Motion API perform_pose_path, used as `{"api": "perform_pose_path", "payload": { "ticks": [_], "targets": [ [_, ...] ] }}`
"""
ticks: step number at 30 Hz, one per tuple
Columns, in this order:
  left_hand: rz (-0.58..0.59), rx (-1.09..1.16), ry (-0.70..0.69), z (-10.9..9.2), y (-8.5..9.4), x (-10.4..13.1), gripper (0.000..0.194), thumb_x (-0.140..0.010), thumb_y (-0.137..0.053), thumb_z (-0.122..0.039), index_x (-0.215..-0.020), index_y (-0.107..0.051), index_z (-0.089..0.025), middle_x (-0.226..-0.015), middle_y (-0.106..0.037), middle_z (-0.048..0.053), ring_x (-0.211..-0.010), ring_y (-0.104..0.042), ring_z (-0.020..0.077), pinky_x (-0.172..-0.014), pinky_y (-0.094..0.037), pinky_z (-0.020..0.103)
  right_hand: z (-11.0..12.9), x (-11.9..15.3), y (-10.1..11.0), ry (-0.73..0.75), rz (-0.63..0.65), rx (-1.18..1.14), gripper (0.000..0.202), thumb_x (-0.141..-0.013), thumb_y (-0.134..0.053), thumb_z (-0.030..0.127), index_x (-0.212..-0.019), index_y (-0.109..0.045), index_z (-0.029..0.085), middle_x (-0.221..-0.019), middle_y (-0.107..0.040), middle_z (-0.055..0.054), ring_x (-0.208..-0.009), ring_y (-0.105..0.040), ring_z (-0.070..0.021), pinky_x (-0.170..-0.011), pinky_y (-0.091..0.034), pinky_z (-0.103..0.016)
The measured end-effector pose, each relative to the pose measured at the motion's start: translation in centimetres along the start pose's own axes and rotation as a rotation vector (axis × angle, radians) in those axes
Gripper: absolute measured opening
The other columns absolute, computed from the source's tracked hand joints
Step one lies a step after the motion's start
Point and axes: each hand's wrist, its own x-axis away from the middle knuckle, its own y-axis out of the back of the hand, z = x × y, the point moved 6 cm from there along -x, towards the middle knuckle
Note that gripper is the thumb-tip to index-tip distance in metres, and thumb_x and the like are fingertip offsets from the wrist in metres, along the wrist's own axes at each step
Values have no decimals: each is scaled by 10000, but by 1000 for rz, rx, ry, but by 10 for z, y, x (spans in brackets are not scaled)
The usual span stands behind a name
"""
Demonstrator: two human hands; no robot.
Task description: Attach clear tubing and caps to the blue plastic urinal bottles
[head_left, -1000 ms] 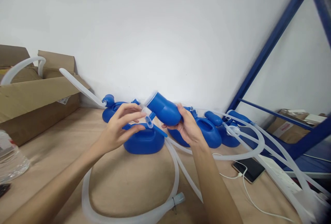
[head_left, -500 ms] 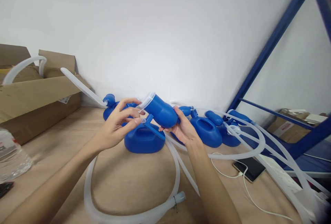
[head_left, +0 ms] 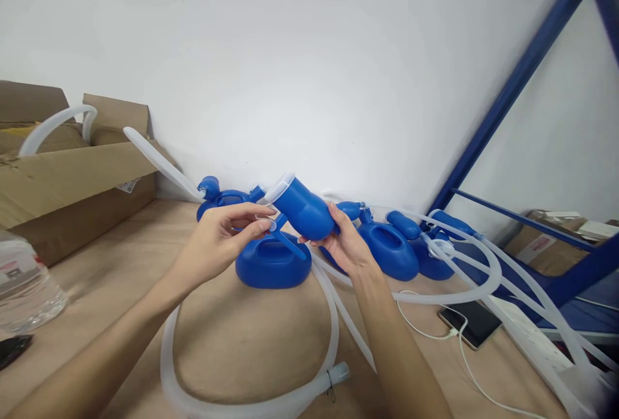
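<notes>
My right hand (head_left: 351, 242) is closed round the narrow end of a blue plastic urinal funnel (head_left: 305, 209). Its wide mouth carries a translucent white rim (head_left: 280, 188) and tilts up to the left. At that mouth, my left hand (head_left: 220, 238) pinches a small clear plastic cap (head_left: 267, 220) between thumb and fingers; whether it joins the rim is hard to see. Just below the funnel stands a blue urinal bottle (head_left: 273, 267) with a moulded handle. In front of it a translucent hose (head_left: 169, 348) curves over the table, with a wire clip (head_left: 331, 383) near its end.
More blue bottles (head_left: 389, 248) with hoses stand along the wall to the right. A cardboard box (head_left: 97, 213) and a water bottle (head_left: 29, 287) are at left. On the right lie a cabled phone (head_left: 471, 323) and a power strip (head_left: 532, 335), beside a blue metal frame (head_left: 515, 93).
My left hand's fingers have drawn together on the clear cap, having been more spread before. The right hand keeps its hold on the funnel. The whole view has shifted slightly.
</notes>
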Motion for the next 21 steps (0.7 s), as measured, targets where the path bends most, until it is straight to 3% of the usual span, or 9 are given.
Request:
{"api": "perform_pose_path", "payload": {
  "ticks": [3,8,12,16,21],
  "targets": [
    [-9,109,30,-2,-2,2,307,-783,-831,-448,-932,-752,-191,-863,-805,72,-769,-783,253,-694,-669,333,3,0,0,11,38,8,531,-796,-802,600,-1072,-664,169,-896,-788,-88,-615,-764,-227,-445,-595,-255],
    [-127,249,22,-2,1,7,373,-759,-872,-329,-878,-530,-238,-700,-755,-17,-646,-765,201,-613,-664,288,4,1,-3,10,78,-34,548,-817,-786,594,-1134,-658,166,-853,-787,-85,-606,-766,-230,-434,-584,-238],
    [-271,142,-132,-7,-1,14,207,-831,-805,-282,-806,-611,-214,-734,-767,-9,-661,-771,178,-633,-668,246,3,2,-7,28,61,-73,533,-837,-762,605,-1133,-658,174,-830,-782,-74,-622,-767,-224,-441,-584,-232],
    [-431,0,-255,-12,-5,25,41,-871,-761,-229,-869,-723,-212,-889,-815,0,-753,-791,170,-718,-674,231,2,2,-8,50,53,-81,587,-788,-785,652,-1136,-659,196,-864,-788,-57,-629,-767,-219,-459,-589,-238],
    [-464,-11,-211,-8,-7,28,97,-893,-750,-275,-956,-796,-216,-1009,-825,6,-798,-792,169,-764,-671,237,10,5,-5,161,34,-24,584,-791,-785,655,-1170,-684,222,-930,-777,-41,-653,-765,-208,-501,-604,-259]
  ]
}}
